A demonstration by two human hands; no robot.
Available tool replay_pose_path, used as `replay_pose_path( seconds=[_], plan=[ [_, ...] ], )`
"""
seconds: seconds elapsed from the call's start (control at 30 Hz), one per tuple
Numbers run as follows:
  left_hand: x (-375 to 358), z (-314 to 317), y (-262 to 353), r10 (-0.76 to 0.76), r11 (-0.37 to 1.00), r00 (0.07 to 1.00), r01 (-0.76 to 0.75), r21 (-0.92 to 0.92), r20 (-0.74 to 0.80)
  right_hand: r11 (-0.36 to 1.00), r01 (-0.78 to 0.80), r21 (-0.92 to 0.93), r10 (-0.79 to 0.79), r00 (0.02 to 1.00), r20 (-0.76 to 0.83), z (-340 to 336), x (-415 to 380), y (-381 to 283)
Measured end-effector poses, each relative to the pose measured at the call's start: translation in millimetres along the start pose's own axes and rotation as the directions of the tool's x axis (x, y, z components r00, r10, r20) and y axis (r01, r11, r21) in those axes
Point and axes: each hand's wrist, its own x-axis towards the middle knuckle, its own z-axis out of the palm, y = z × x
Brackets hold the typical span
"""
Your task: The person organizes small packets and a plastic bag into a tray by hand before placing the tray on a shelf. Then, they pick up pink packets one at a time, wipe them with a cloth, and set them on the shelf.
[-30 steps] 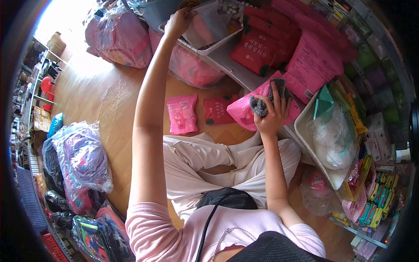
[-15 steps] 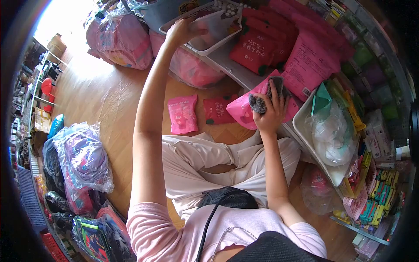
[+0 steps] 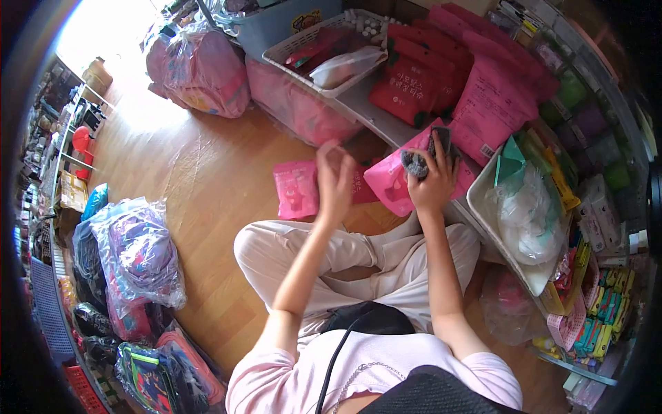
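My right hand (image 3: 434, 181) holds a dark grey fuzzy cloth (image 3: 416, 164) against a pink packet (image 3: 387, 181) at the shelf's edge. Part of the cloth sticks out above my fingers; the rest lies under them. My left hand (image 3: 336, 181) is in the air above the floor, smeared by motion, so its fingers do not show clearly. Just beside it on the floor lies another pink packet (image 3: 295, 189). A red packet (image 3: 363, 188) on the floor is partly hidden behind my left hand and the pink packet under the cloth.
A white basket (image 3: 331, 94) on the shelf holds a plastic bag and small items. Red packets (image 3: 403, 86) and pink packets (image 3: 493, 96) stand beside it. At right is a white tray (image 3: 483, 200) with a plastic bag. Wrapped bags (image 3: 138, 255) lie on the left.
My left hand has left the white basket and come down toward the packets on the floor. My right hand stays on the pink packet with the grey cloth.
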Motion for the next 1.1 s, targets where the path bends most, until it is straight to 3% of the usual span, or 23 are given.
replay_pose_path(
  seconds=[0.07, 0.1, 0.13, 0.17, 0.2, 0.23, 0.27, 0.33, 0.4, 0.43, 0.47, 0.57, 0.6, 0.67, 0.7, 0.73, 0.8, 0.87, 0.93, 0.97, 1.0, 1.07, 1.1],
  plan=[
    [-47.8, 26.2, -70.9, -0.197, 0.980, 0.978, 0.197, 0.008, 0.067, 1.000, -0.010, 0.010, 0.010, 1.000, -0.011, 2.8, 3.1, 2.0],
    [-54.2, 40.3, -74.6, -0.204, 0.979, 0.977, 0.204, -0.001, 0.068, 0.997, -0.068, -0.039, 0.070, 0.996, 0.049, 1.9, 4.2, -0.7],
    [-59.1, 53.5, -76.7, -0.376, 0.826, 0.912, 0.409, -0.388, 0.161, 0.996, -0.067, -0.051, 0.070, 0.996, 0.057, 3.9, 5.9, -1.8],
    [-62.2, 61.7, -78.0, -0.480, 0.489, 0.819, 0.547, -0.679, 0.314, 0.994, -0.101, -0.028, 0.102, 0.994, 0.046, 7.9, 9.6, -1.3],
    [-56.0, 66.6, -64.7, -0.486, 0.474, 0.813, 0.553, -0.685, 0.320, 0.991, -0.133, -0.006, 0.133, 0.991, 0.034, 11.7, 16.2, 1.5],
    [-48.4, 70.4, -52.2, -0.451, 0.492, 0.850, 0.492, -0.718, 0.273, 0.991, -0.134, -0.022, 0.135, 0.990, 0.046, 15.4, 25.1, 5.7],
    [-39.0, 71.6, -37.6, -0.416, 0.512, 0.882, 0.428, -0.745, 0.221, 0.976, -0.188, 0.106, 0.176, 0.978, 0.117, 20.9, 36.5, 9.7],
    [-23.6, 65.7, -24.6, -0.405, 0.597, 0.892, 0.422, -0.682, 0.199, 0.940, -0.258, 0.223, 0.215, 0.956, 0.197, 25.9, 34.3, 10.2],
    [-15.0, 56.1, -10.1, -0.480, 0.584, 0.852, 0.489, -0.648, 0.211, 0.955, -0.014, 0.296, -0.004, 0.998, 0.062, 27.5, 28.0, -4.9],
    [-13.4, 58.3, -20.9, -0.455, 0.606, 0.873, 0.447, -0.658, 0.174, 0.952, -0.009, 0.305, -0.059, 0.975, 0.213, 19.3, 17.5, -7.5],
    [-11.1, 60.5, -33.6, -0.432, 0.628, 0.892, 0.406, -0.664, 0.137, 0.953, -0.011, 0.302, -0.059, 0.974, 0.220, 8.9, 12.2, -16.8],
    [-15.6, 55.4, -40.6, -0.443, 0.588, 0.872, 0.457, -0.668, 0.207, 0.886, 0.333, 0.323, -0.414, 0.882, 0.225, -9.4, 3.7, -28.6],
    [-17.1, 55.9, -41.4, -0.446, 0.582, 0.869, 0.463, -0.668, 0.213, 0.889, 0.330, 0.317, -0.409, 0.883, 0.229, -8.9, 6.1, -21.4],
    [-22.4, 56.3, -42.4, -0.410, 0.624, 0.891, 0.430, -0.652, 0.195, 0.904, 0.307, 0.297, -0.375, 0.904, 0.205, 1.4, 16.0, 0.3],
    [-25.0, 55.5, -34.0, -0.415, 0.648, 0.892, 0.429, -0.629, 0.181, 0.950, 0.156, 0.270, -0.195, 0.973, 0.123, 12.8, 25.3, 6.7],
    [-28.0, 55.7, -30.8, -0.420, 0.644, 0.888, 0.436, -0.628, 0.186, 0.952, 0.150, 0.265, -0.189, 0.974, 0.127, 20.2, 30.0, 14.3],
    [-29.0, 57.4, -25.2, -0.445, 0.638, 0.882, 0.432, -0.638, 0.154, 0.952, -0.276, 0.133, 0.246, 0.948, 0.204, 22.2, 47.7, 9.6],
    [-26.8, 54.5, -16.8, -0.474, 0.583, 0.864, 0.453, -0.675, 0.170, 0.976, -0.179, 0.126, 0.160, 0.976, 0.148, 32.6, 40.1, 3.1],
    [-21.0, 53.6, -16.0, -0.502, 0.523, 0.845, 0.464, -0.715, 0.182, 0.962, 0.106, 0.252, -0.138, 0.983, 0.117, 17.8, 18.0, -21.1],
    [-19.2, 52.8, -19.8, -0.509, 0.530, 0.842, 0.468, -0.707, 0.176, 0.895, 0.072, 0.439, -0.178, 0.963, 0.203, 5.2, 8.5, -32.0],
    [-17.3, 51.4, -25.5, -0.515, 0.539, 0.840, 0.472, -0.698, 0.171, 0.895, 0.069, 0.441, -0.176, 0.963, 0.206, -0.3, 9.8, -34.1],
    [-17.4, 48.9, -29.3, -0.505, 0.554, 0.844, 0.477, -0.682, 0.180, 0.860, 0.158, 0.485, -0.345, 0.881, 0.324, -11.0, 13.4, -28.4],
    [-18.5, 49.3, -25.1, -0.500, 0.591, 0.848, 0.481, -0.648, 0.173, 0.872, 0.247, 0.423, -0.363, 0.905, 0.220, -1.2, 20.7, -15.4]
  ],
)
